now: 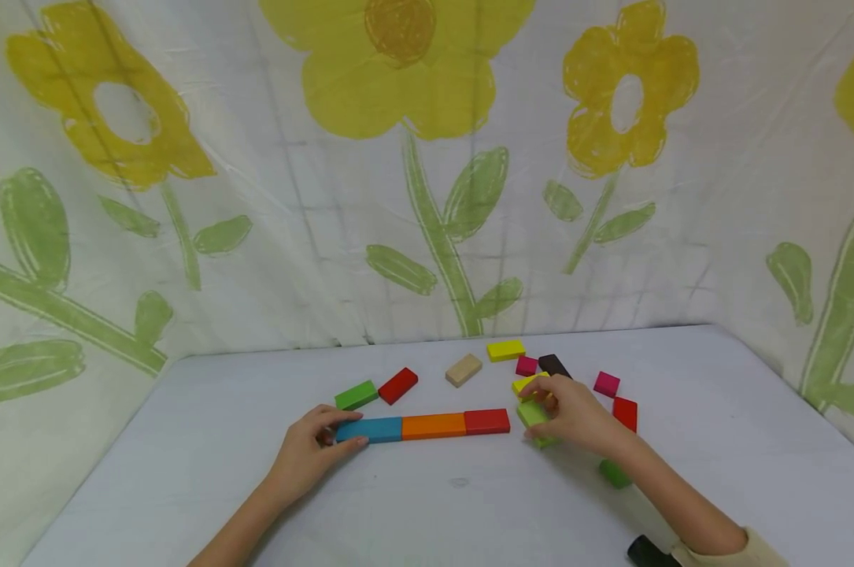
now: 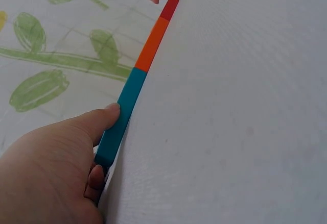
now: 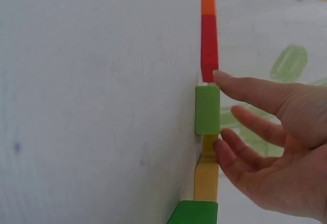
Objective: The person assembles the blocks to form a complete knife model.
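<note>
A blue block (image 1: 370, 429), an orange block (image 1: 434, 426) and a red block (image 1: 487, 421) lie end to end in a straight row on the table. My left hand (image 1: 312, 445) pinches the blue block's left end, thumb along the near side and fingers behind. Just right of the row lies a light green block (image 1: 536, 424), set at an angle. Over it is my right hand (image 1: 575, 413). In the right wrist view, its thumb and fingers are spread around the light green block (image 3: 208, 109), with small gaps at both ends.
Behind the row lie a green block (image 1: 356, 395), a red block (image 1: 398, 386) and a wooden block (image 1: 463, 369). Yellow (image 1: 506, 350), pink (image 1: 607, 383) and dark (image 1: 554, 366) blocks lie around the right hand. A black cylindrical object (image 1: 649, 551) is beside the right sleeve.
</note>
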A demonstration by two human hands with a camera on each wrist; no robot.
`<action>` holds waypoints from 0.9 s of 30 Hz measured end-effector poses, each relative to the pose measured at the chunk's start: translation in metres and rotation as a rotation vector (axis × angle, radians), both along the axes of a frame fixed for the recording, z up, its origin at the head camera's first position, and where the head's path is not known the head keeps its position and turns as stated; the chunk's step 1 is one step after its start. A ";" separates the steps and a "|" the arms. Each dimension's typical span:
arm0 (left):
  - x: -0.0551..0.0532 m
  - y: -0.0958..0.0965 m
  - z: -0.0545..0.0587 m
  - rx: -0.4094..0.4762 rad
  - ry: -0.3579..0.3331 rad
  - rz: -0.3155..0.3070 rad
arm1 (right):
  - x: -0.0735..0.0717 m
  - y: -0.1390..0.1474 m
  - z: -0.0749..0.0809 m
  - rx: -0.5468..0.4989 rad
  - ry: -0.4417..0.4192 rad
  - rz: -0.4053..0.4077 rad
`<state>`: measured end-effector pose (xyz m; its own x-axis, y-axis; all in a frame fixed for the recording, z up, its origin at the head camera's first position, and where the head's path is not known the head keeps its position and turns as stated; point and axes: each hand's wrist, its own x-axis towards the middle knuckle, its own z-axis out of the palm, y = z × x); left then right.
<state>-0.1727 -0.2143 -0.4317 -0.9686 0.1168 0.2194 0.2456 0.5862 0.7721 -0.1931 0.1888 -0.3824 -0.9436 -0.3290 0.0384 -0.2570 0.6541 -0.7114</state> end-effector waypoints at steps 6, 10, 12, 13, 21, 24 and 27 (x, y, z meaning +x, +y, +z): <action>-0.001 0.000 -0.004 0.000 -0.015 -0.002 | -0.001 0.004 0.001 -0.006 -0.039 0.003; 0.001 0.000 -0.003 0.010 -0.012 -0.001 | -0.002 0.007 0.001 -0.003 -0.063 0.012; 0.001 0.000 -0.002 0.011 -0.009 -0.002 | -0.002 0.009 0.001 -0.007 -0.069 0.027; 0.001 -0.001 -0.002 0.010 -0.008 -0.004 | -0.003 0.011 0.001 -0.009 -0.069 0.036; 0.000 -0.001 -0.003 -0.006 -0.007 0.002 | -0.006 0.018 0.001 -0.003 -0.054 0.116; 0.000 -0.001 -0.001 0.003 -0.001 -0.006 | -0.007 0.019 0.001 -0.002 -0.048 0.144; 0.000 -0.002 0.000 0.019 0.009 -0.015 | -0.008 0.020 0.001 -0.001 -0.043 0.160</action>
<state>-0.1726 -0.2160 -0.4315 -0.9647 0.1275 0.2303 0.2614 0.5679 0.7805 -0.2008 0.2087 -0.3816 -0.8798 -0.4754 -0.0006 -0.3271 0.6062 -0.7249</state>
